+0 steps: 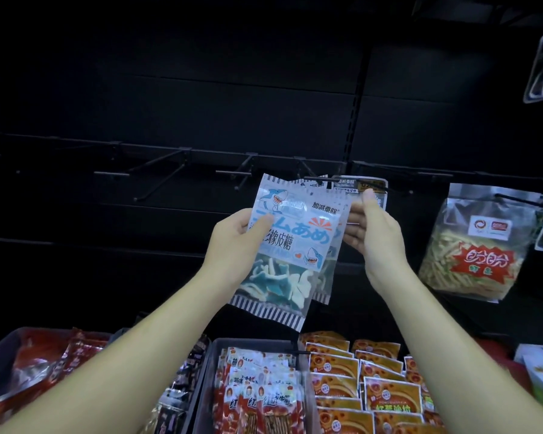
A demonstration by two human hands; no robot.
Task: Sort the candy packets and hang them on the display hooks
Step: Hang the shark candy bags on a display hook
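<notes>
Both hands are raised to the hook rail. Left hand [232,242] grips the shark candy packet [290,242] by its left edge, thumb pressed on the printed front and the other fingers hidden behind. The packet is tilted, its top up near the loaded hook [315,178]. Right hand [373,236] is spread, fingers nearly straight and thumb up, with the palm turned toward the hanging packets [326,289] of the same kind just behind the held one. It seems to steady them, though I cannot tell whether the fingertips touch. Whether the held packet's hang hole is over the hook tip yet is also not visible.

The step in hand looks like threading this packet onto that hook, in front of its fellows. To do it well, square the packet up so its header sits level with the wire, bring the hole to the tip, then slide it back. The right hand would serve better pinching the header beside the hole, since thin film is likely to buckle when pushed from low down.

Empty hooks [157,170] stand to the left along the rail, and a bag of yellow sticks [474,255] hangs to the right. Below, a grey bin [206,389] holds red packets [257,402], with orange packets [358,380] beside it.
</notes>
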